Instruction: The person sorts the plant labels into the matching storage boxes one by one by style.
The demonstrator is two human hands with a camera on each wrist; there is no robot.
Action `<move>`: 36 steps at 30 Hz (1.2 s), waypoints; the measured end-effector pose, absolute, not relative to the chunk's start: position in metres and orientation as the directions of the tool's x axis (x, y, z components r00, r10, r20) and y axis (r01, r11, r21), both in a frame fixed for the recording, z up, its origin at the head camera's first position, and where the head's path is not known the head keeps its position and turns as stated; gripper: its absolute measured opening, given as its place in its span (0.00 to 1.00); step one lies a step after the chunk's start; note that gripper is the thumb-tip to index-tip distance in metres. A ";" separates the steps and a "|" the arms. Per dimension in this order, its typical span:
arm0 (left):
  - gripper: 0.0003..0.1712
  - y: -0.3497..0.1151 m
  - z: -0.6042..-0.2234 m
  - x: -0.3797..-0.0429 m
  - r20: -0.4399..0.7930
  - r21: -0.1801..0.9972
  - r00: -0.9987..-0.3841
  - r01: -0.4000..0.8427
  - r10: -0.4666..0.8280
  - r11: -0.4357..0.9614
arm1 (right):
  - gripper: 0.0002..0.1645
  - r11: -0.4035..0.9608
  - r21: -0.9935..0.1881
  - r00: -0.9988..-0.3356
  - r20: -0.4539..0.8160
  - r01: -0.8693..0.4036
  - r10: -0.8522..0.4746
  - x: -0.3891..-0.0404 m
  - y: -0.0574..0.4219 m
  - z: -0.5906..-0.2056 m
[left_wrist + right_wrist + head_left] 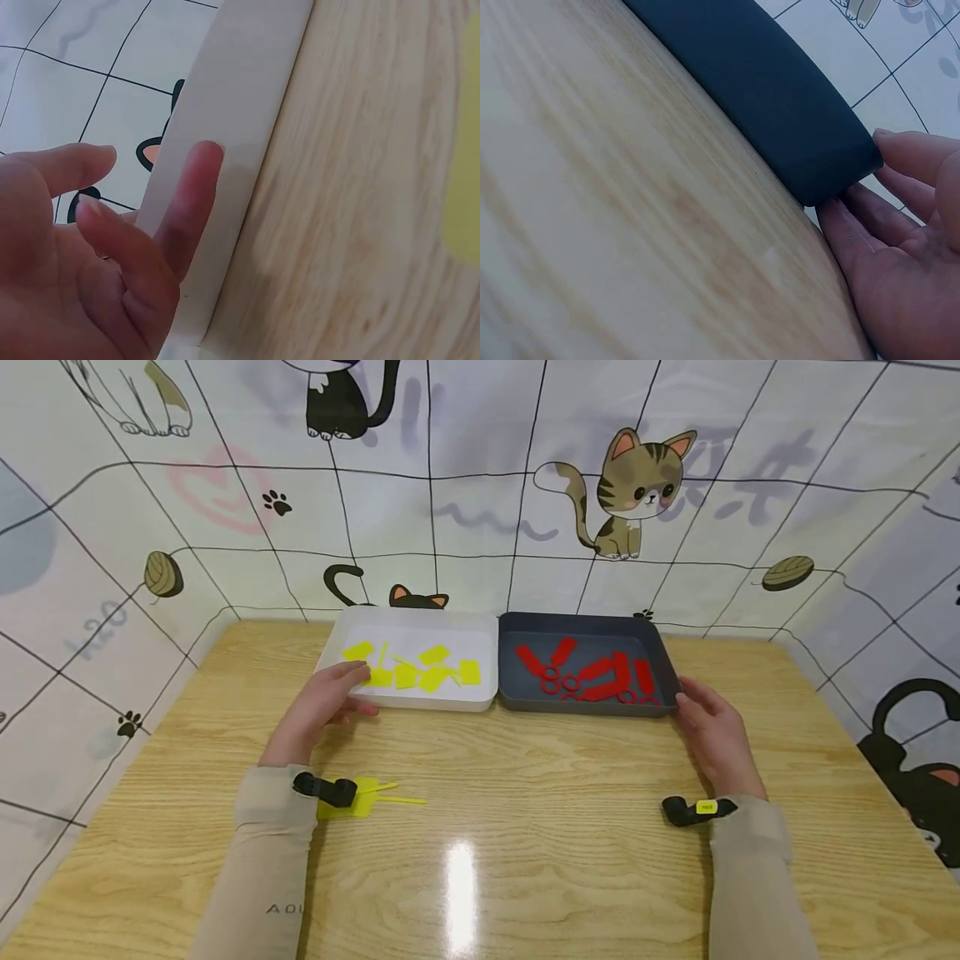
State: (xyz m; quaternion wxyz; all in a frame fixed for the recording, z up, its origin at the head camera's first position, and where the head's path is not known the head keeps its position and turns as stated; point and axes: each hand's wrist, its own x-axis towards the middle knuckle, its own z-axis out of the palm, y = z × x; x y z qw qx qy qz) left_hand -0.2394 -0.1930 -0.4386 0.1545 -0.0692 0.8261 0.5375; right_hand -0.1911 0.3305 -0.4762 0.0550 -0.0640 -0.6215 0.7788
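At the white tray [450, 703], my left hand [318, 702] is by the front left corner. One finger rests on the tray's front wall in the left wrist view, the others loosely bent. Flat yellow pieces [406, 675], squarish with some thin strips, lie in this tray. The dark grey tray [585, 707] sits against its right side and holds several flat red pieces with ring ends [622, 670]. My right hand [717, 735] touches the dark tray's front right corner, thumb near the rim and fingers along the side.
Another yellow piece with thin strips [365, 799] lies on the wooden table [540, 827], partly under my left wrist. Behind the trays hangs a white cloth backdrop [480, 518] with cat drawings. Both wrists wear black straps with small cameras [678, 812].
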 end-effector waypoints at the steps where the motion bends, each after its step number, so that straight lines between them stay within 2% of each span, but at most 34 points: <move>1: 0.36 -0.193 -0.438 -0.239 -0.317 0.865 -0.946 -0.261 0.064 0.428 | 0.34 -0.215 -0.977 -0.985 -0.033 -0.004 0.168 -0.191 0.330 -0.476; 7: 0.36 -0.194 -0.435 -0.237 -0.276 0.849 -0.957 -0.202 0.084 0.489 | 0.35 -0.177 -0.984 -0.985 -0.048 0.017 0.169 -0.191 0.330 -0.475; 17: 0.28 -0.196 -0.415 -0.224 -0.122 0.873 -0.988 -0.065 0.089 0.484 | 0.36 -0.187 -0.982 -0.986 -0.056 0.026 0.157 -0.191 0.331 -0.476; 24: 0.27 -0.198 -0.407 -0.216 -0.065 0.878 -0.994 -0.016 0.087 0.478 | 0.35 -0.213 -0.977 -0.987 -0.049 0.016 0.151 -0.191 0.330 -0.475; 29: 0.24 -0.199 -0.406 -0.209 -0.044 0.828 -0.987 0.052 0.156 0.559 | 0.34 -0.248 -0.969 -0.989 -0.046 0.010 0.143 -0.192 0.332 -0.476; 36: 0.24 -0.198 -0.403 -0.199 -0.085 0.737 -0.974 0.080 0.210 0.671 | 0.34 -0.279 -0.960 -0.991 -0.041 0.003 0.129 -0.192 0.333 -0.476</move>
